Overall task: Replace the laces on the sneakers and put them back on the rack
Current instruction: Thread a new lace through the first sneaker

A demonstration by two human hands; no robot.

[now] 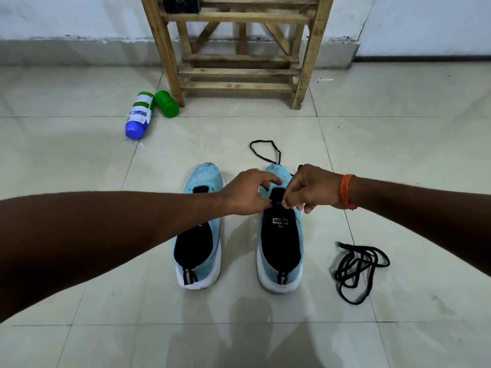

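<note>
Okay, two light-blue sneakers stand side by side on the tiled floor (398, 160), toes toward the wooden rack (240, 71), heels toward the camera. Both hands work on the right sneaker (280, 251).

The right hand (310, 189) has thumb and forefinger pinched together at the top edge of the black tongue, on the threaded lace (265, 150), and its other fingers are curled under. That lace comes out past the toe and lies in a loop on the floor between sneaker and rack. The left hand (247, 193) lies over the front of the same sneaker with its fingers bent and the forefinger reaching across the toe. Cannot tell whether it pinches anything, since the grip is hidden.

The hands cover the eyelet area. The left forearm crosses above the left sneaker (198, 235) and hides its middle; no lace is visible on that one.

A loose lace (358, 269), black and tangled, sits on the floor to the right of the right sneaker, apart from it. There is an orange band (348, 191) on the right wrist.

A white bottle (140, 115) with a blue cap lies on its side near the rack's left front leg. A green bottle (166, 103) lies touching it, just beside that leg. A black box (180, 4) sits on an upper rack shelf, cut off by the frame.
</note>
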